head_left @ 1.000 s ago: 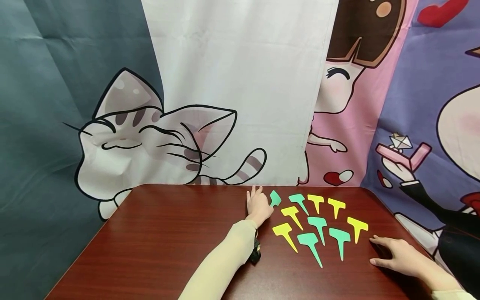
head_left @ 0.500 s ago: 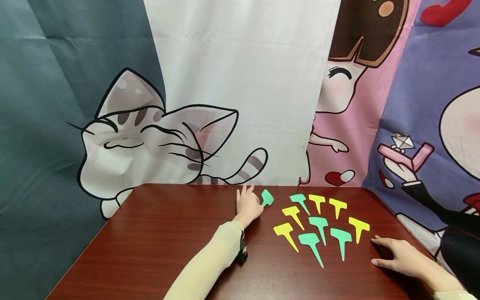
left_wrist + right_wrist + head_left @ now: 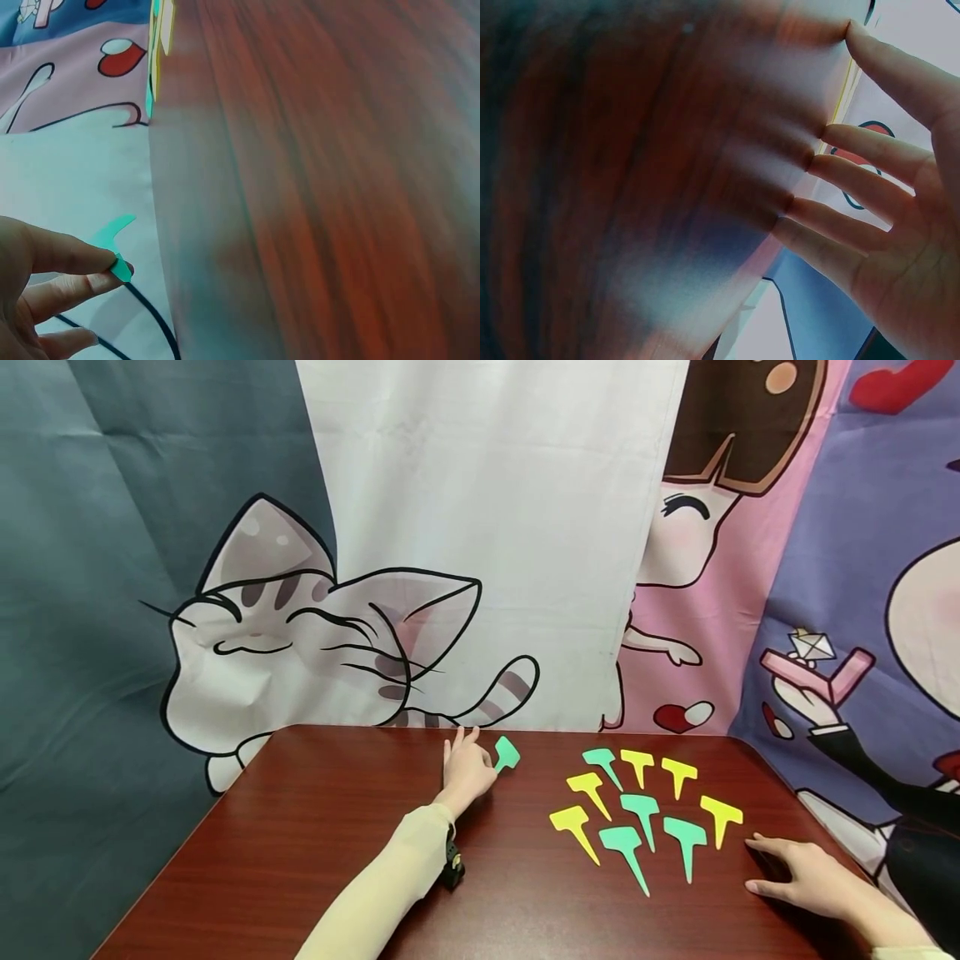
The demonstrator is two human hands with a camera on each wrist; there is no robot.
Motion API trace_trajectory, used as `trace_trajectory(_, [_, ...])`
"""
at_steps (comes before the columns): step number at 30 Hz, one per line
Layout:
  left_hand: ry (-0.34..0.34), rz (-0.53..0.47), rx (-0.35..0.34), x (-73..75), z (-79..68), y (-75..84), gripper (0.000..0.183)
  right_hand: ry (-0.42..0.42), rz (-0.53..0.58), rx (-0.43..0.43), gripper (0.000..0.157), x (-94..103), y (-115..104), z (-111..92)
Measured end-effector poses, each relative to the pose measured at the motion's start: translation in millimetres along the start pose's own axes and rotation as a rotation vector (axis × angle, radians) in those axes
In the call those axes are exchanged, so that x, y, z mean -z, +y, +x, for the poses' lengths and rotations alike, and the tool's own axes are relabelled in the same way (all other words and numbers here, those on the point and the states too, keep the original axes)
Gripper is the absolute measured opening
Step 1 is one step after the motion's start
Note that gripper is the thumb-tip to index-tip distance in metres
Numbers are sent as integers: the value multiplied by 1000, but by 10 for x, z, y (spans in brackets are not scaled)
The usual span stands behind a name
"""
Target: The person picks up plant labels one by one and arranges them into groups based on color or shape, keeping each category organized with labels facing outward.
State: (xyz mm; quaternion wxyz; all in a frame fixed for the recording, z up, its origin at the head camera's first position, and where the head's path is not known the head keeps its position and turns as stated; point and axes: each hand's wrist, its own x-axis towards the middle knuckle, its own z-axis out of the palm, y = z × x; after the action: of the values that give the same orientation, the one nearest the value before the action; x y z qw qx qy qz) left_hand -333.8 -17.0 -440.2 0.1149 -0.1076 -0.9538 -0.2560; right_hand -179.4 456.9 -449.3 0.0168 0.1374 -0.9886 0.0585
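Observation:
My left hand [image 3: 467, 768] pinches a green T-shaped plant label [image 3: 507, 752] between thumb and forefinger near the table's far edge. In the left wrist view, the pinched label [image 3: 121, 268] shows bent-looking at the fingertips, the other fingers spread below. To the right on the table lie several more T-shaped labels, such as a green one [image 3: 621, 840] and a yellow one [image 3: 570, 818]. My right hand [image 3: 806, 877] rests its fingertips on the table beside the rightmost yellow label [image 3: 722, 812], holding nothing. Its spread fingers [image 3: 862, 150] show in the right wrist view.
The dark red-brown wooden table [image 3: 300, 843] ends at a cloth backdrop [image 3: 480, 485] printed with a cartoon cat and figures. A black device [image 3: 453, 864] sits on the left wrist.
My left hand has moved left along the far side of the table, carrying the green plant label away from the others. The right hand stays in place; the head view has shifted slightly.

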Motion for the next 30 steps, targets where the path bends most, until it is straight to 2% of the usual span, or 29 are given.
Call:
trace_trajectory(19, [34, -7, 78, 286, -117, -436, 31, 1, -3, -7, 67, -7, 4, 8])
trace_trajectory(30, [6, 5, 130, 476, -205, -666, 32, 5, -1, -3, 66, -12, 11, 3])
